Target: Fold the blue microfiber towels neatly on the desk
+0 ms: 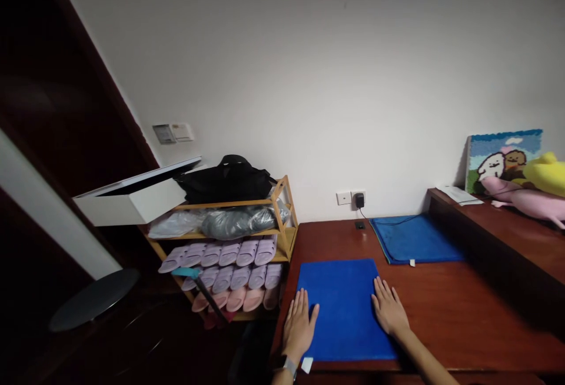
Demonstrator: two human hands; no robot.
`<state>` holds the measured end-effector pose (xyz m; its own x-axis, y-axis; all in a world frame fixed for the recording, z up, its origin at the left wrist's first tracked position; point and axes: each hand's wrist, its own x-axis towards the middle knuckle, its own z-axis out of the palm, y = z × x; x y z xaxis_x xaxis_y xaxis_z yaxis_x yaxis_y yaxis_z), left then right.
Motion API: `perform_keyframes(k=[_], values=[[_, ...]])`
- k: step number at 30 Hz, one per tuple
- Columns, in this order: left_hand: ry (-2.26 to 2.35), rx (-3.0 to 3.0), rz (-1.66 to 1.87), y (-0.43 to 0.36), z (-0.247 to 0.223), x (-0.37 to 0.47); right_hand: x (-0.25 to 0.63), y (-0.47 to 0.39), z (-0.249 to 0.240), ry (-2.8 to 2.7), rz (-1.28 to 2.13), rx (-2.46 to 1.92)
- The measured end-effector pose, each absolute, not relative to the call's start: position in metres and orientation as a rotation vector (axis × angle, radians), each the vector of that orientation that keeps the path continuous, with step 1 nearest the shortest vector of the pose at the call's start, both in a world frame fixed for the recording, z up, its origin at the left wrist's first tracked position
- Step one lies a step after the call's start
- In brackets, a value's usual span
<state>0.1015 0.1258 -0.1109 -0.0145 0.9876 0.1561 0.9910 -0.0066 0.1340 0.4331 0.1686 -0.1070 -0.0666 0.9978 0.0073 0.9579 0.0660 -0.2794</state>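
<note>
A bright blue cloth [344, 308] lies flat and squared on the reddish-brown desk [459, 308], with a small white tag at its near left corner. My left hand [299, 325] rests flat along the cloth's left edge, fingers stretched out and thumb spread onto the fabric. On the opposite side, my right hand [389, 307] lies flat over the right edge, its fingers pointing away from me. Neither hand grips anything. Behind and to the right sits a second blue cloth [415, 238], folded, with a thin black cable across it.
A black plug adapter [359, 200] sits in the wall socket. Left of the desk stands a wooden shoe rack [286, 244] with several slippers, a black bag [227, 180] and a white box [150, 199]. A raised ledge [521, 226] on the right bears plush toys and a picture.
</note>
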Motion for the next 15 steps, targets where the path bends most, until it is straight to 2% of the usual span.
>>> perform_keyframes(k=[8,15], values=[[-2.16,-2.205,-0.379,0.13,-0.116,0.102,0.437,0.12,-0.123,-2.1,0.263,-1.953],[-2.051,-2.216,-0.419,0.123,-0.099,0.121,0.435,0.104,-0.121,-2.126,0.299,-1.958]])
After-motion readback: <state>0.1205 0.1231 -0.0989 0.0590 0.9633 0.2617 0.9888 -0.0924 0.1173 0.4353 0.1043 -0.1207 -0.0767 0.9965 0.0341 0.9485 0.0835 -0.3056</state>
